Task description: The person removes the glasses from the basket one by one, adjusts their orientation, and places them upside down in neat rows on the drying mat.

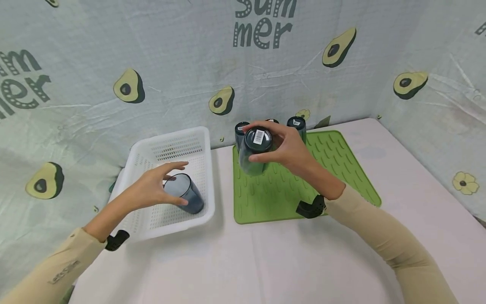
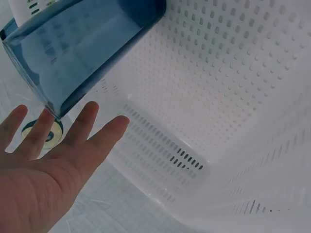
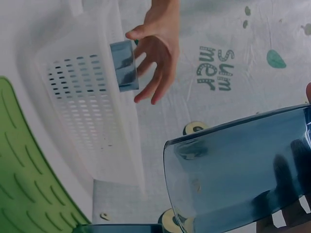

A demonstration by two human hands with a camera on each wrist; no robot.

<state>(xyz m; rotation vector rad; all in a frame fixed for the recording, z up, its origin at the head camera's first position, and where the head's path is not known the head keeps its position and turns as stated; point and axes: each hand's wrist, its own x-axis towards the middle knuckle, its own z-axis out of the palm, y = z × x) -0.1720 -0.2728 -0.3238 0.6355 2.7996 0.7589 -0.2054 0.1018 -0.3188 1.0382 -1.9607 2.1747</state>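
My right hand [image 1: 282,147] grips a dark blue see-through cup [image 1: 255,154], held upside down just above the back left of the green ribbed mat [image 1: 334,169]. A barcode sticker shows on its base. In the right wrist view this cup [image 3: 243,170] fills the lower right. My left hand [image 1: 161,185] reaches into the white perforated basket [image 1: 167,147] with straight, spread fingers beside a second blue cup [image 1: 187,193] that leans on its side there. The left wrist view shows that cup [image 2: 82,48] just past my fingertips [image 2: 97,121]; a firm grip is not visible.
Upside-down blue cups stand at the back of the mat, one on the left [image 1: 239,130] and one on the right [image 1: 297,126], with another partly hidden behind my right hand. An avocado-print cloth hangs close behind and at both sides. The table [image 1: 265,261] is pale pink.
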